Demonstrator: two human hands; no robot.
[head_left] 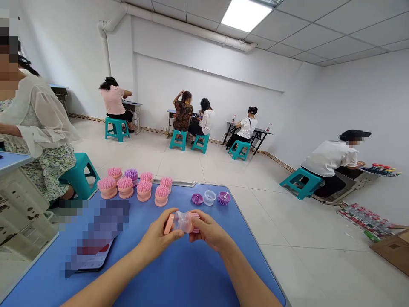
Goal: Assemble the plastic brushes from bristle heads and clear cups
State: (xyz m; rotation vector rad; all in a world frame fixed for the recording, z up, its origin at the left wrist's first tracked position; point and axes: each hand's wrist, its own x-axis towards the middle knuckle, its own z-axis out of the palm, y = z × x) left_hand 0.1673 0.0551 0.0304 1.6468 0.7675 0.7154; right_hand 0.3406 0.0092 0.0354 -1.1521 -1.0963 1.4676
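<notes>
Head view: the left hand (158, 233) and right hand (209, 230) curl around opposite ends of a clear plastic cup (182, 222), holding it above the blue tabletop (191, 277), with pink brushes (125, 187) grouped farther off, leaving working room.

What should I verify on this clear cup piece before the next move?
1. Left hand gripping the clear plastic cup: ok.
2. Right hand holding the pink bristle head at the cup's other end: ok.
3. Pink cap seated squarely on the cup: cannot tell, the fingers cover the joint.
4. Bristle head joined to the cup: cannot tell, the joint is too small to see.
5. Row of pink bristle brushes upright, bristles up: ok.
6. Purple disc, small clear cup and purple bristle head side by side, beyond the hands: ok.
</notes>
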